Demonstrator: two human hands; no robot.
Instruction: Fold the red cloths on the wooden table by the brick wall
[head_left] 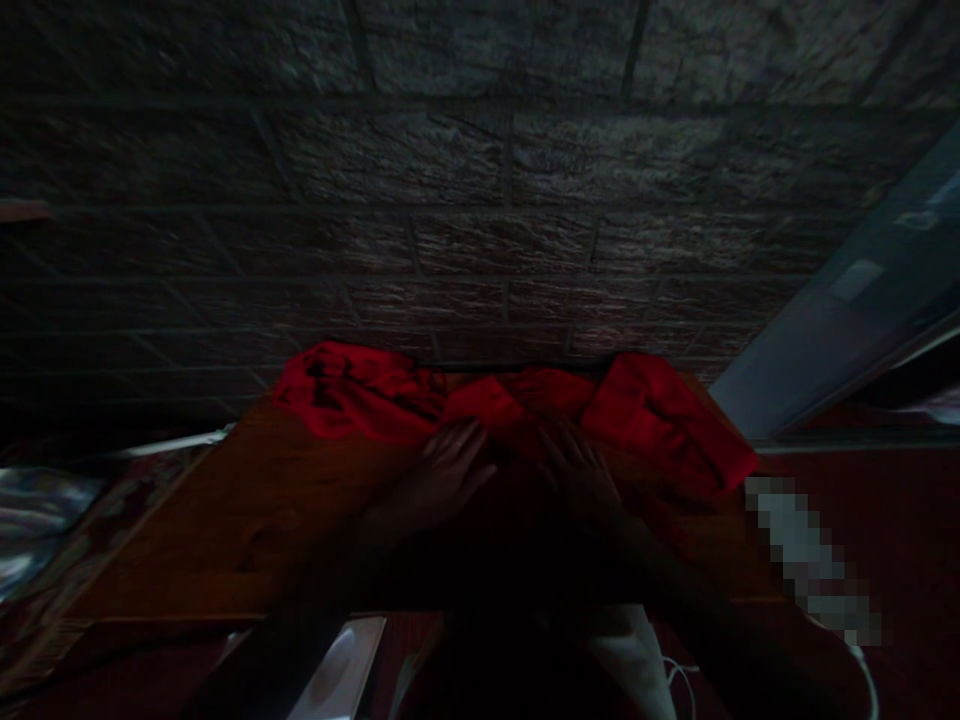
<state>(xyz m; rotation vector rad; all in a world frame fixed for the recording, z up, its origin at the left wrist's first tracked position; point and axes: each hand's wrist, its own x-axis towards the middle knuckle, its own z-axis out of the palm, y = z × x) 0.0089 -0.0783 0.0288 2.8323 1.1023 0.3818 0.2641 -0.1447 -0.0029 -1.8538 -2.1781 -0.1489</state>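
Note:
Red cloth lies along the far side of a wooden table: a crumpled pile point(356, 395) at the left, a flatter piece point(487, 398) in the middle and a folded piece point(664, 420) at the right. Whether these are separate pieces is too dark to tell. My left hand point(450, 470) rests palm down, fingers stretched, with its fingertips at the near edge of the middle piece. Beside it, my right hand point(581, 470) is also flat with fingers extended, close to the middle and right-hand cloth. Deep shadow hides the surface between my hands.
The wooden table point(247, 520) stands against a dark stone-block wall point(465, 160). A grey door frame point(840, 290) slants at the right. A patterned rug point(90, 555) shows at the left, a pale flat object point(345, 665) below the table's front edge, and a white cable point(870, 680) at the lower right.

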